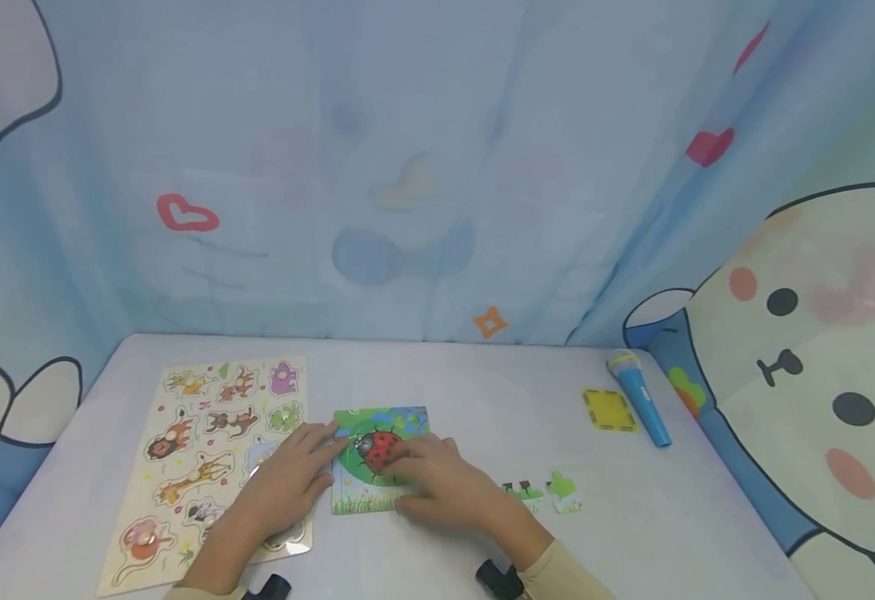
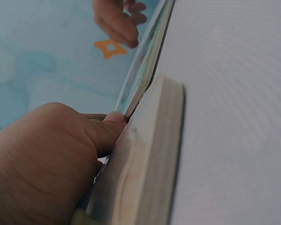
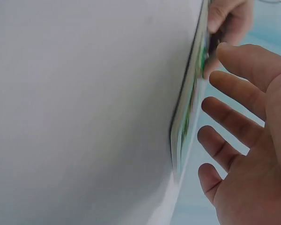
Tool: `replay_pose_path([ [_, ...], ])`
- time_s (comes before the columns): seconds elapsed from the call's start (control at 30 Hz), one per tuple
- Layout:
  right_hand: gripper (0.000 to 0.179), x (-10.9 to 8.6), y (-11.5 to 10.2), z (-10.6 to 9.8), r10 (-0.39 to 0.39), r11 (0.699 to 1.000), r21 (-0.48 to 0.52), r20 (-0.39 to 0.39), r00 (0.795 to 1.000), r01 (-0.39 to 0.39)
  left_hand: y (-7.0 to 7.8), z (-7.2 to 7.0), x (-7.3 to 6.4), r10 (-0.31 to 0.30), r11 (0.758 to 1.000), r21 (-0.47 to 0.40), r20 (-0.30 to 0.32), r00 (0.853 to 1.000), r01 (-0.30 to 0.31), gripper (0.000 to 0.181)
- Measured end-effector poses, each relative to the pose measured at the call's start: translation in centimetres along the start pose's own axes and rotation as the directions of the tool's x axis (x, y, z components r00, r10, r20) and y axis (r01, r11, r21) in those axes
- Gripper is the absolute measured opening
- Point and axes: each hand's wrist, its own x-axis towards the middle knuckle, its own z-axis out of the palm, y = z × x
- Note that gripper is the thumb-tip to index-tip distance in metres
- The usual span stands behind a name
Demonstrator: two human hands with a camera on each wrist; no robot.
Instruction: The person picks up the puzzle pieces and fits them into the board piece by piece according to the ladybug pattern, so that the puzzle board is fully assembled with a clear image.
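A small green puzzle board (image 1: 362, 502) with a red ladybug (image 1: 374, 448) picture lies flat in the middle of the table. At its left edge rests my left hand (image 1: 287, 477), fingers stretched out and the thumb nearer to me. In the left wrist view the left fingertips meet the board's edge beside the thick wooden rim of another board. My right hand (image 1: 445, 483) hovers over the right side of the ladybug board. The right wrist view shows its fingers (image 3: 229, 119) spread and loosely bent, holding nothing.
A large wooden animal puzzle board (image 1: 205, 446) lies at the left, partly under my left arm. Right of my right hand are loose puzzle pieces (image 1: 562, 490). A yellow square frame (image 1: 609, 410) and a blue toy microphone (image 1: 643, 400) lie at the back right. A patterned curtain (image 1: 422, 167) hangs behind.
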Motion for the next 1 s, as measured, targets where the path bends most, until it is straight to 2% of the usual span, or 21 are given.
replay_pose_path([
  [0.13,0.037,-1.6,1.1,-0.9,0.063,0.997,0.038,-0.026,0.998,-0.062,-0.1,0.1,-0.2,0.016,1.0,0.012,-0.022,1.0,-0.016,0.046],
  [0.33,0.034,-4.4,3.3,-2.0,0.156,0.987,0.044,-0.072,0.985,-0.153,0.0,-0.2,-0.3,0.0,1.0,-0.011,-0.012,1.0,0.0,0.046],
  [0.6,0.034,-8.3,5.5,-2.7,0.306,0.952,0.052,-0.13,0.943,-0.302,0.1,-0.2,-0.4,-0.008,1.0,-0.003,0.003,1.0,0.008,0.047],
  [0.8,0.037,-10.2,6.1,-3.2,0.414,0.91,0.025,-0.091,0.906,-0.414,0.0,-0.2,-0.3,-0.01,1.0,-0.011,0.005,1.0,0.01,0.047],
  [1.0,0.042,-11.8,6.4,-3.7,0.513,0.857,-0.052,0.018,0.858,-0.512,0.1,0.0,-0.2,-0.011,0.999,-0.032,0.005,1.0,0.011,0.047],
])
